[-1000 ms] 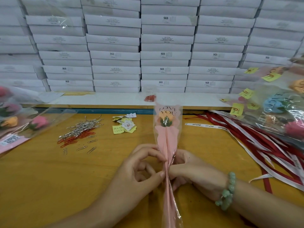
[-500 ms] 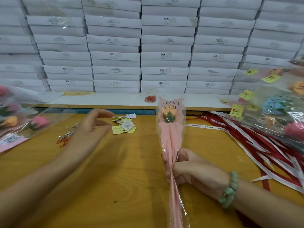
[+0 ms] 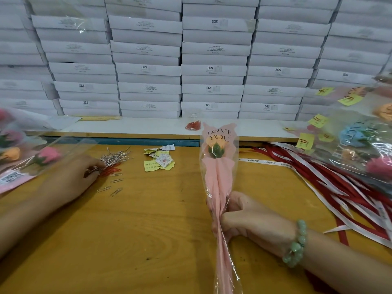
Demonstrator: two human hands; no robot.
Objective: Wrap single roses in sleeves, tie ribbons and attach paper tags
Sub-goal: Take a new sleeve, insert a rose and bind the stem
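Right hand [image 3: 244,221] front and centre, fingers and thumb curled tight round the gathered neck of the sleeved rose [image 3: 218,177], holding it up off the desk [image 3: 137,230], tilted slightly with its head towards the far side. It's a clear sleeve with pink paper inside and "LOVE YOU" printed near the top, and the orange bloom [image 3: 215,143] sits just below the lettering. The loose tail of the sleeve runs down past the near edge of the view. A green bead bracelet [image 3: 297,245] is on that wrist. Over on the left, the left hand [image 3: 72,179] is out flat-ish on the desk, fingertips at the pile of silver wire ties [image 3: 114,158] and red paper clips [image 3: 112,169]; it's blurred, and I cannot tell whether it has pinched anything. A few loose clips [image 3: 115,190] lie just near of that pile. Between the two hands, further back, there's a small heap of paper tags [image 3: 161,161], yellow and white. On the right, red and white ribbons [image 3: 339,177] fan across the desk, with wrapped roses [image 3: 360,141] carrying yellow tags heaped over them. More wrapped roses [image 3: 25,153] lie at the far left edge. Behind it all, a small clear cup of red clips [image 3: 193,124] stands on a white ledge, and stacked white boxes [image 3: 212,68] fill the back wall.
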